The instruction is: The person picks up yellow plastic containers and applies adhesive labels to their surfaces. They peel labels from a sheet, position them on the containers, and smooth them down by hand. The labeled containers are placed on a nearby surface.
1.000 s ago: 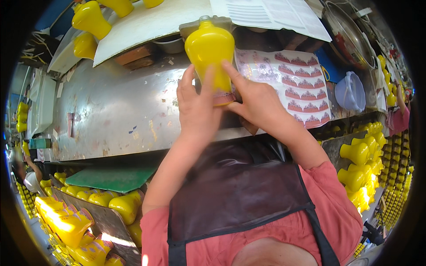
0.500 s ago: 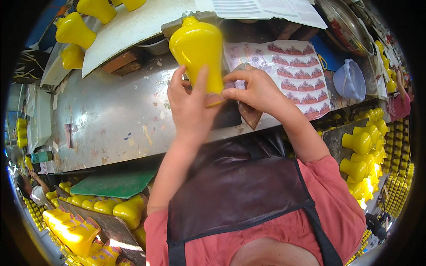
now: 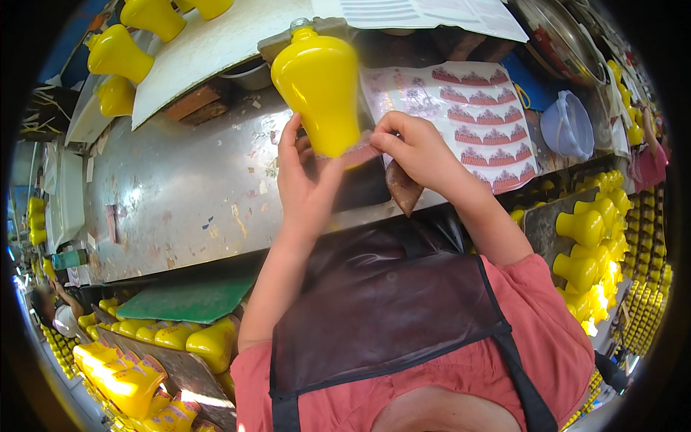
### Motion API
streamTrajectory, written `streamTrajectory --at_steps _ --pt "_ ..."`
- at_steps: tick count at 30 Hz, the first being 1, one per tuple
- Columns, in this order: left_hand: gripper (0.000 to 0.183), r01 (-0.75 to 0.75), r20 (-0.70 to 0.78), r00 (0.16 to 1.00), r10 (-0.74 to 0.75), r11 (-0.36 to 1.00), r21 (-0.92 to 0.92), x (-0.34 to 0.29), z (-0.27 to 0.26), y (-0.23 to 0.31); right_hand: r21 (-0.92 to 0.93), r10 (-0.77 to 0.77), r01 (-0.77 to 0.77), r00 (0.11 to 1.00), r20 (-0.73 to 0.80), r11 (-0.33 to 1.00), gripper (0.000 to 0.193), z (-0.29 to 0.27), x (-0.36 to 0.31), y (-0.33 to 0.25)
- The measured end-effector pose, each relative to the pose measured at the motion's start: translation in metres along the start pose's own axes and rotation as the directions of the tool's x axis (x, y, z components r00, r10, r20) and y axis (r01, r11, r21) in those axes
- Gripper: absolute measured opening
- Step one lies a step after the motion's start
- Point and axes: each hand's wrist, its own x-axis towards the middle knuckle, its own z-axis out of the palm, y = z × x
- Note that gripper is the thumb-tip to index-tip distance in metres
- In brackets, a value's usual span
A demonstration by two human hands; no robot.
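A: Starting near?

B: Dark apron, then the metal bench, with a brown pointed piece toward the right at its near edge.

A: And the hands?

B: Left hand half curled, fingers against the left side of the yellow bottle; gripping or merely steadying, cannot tell. Right hand pinched narrow, holding the right end of a printed strip at the bottle's base.

A: Handling for the strip?

B: Gentle. Apparently thin, limp, easily torn; best taken by the ends, between thumb and fingertip.

A: And for the bottle?

B: On the bench between the hands, base near, clear neck far, over a grey block. Probably glass: stiff, fairly heavy, breakable, slippery with gloss. Best held around the narrow lower body, away from the strip.

A: Farther off?

B: Printed sheet and lilac bucket to the right; far left, white board and more yellow bottles.
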Motion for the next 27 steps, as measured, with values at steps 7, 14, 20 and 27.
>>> streamTrajectory --at_steps 7,14,20,27 --pt "0.087 -0.116 -0.051 0.991 0.128 0.975 0.189 0.004 0.002 0.006 -0.061 0.038 -0.039 0.999 -0.025 0.997 0.017 0.006 0.007 0.008" --pt "0.096 -0.325 0.048 0.904 0.425 0.610 0.723 0.008 0.003 0.007 -0.498 -0.630 0.529 0.775 -0.045 0.686 0.041 0.015 -0.023 -0.006" --pt "0.097 -0.335 0.011 0.923 0.385 0.789 0.515 0.013 -0.005 -0.004 -0.676 -0.587 0.464 0.807 0.057 0.572 0.064 0.020 -0.038 0.002" --pt "0.110 -0.326 0.059 0.916 0.397 0.651 0.686 0.011 -0.001 0.000 -0.674 -0.549 0.407 0.836 0.003 0.617 0.062 0.025 -0.043 0.009"
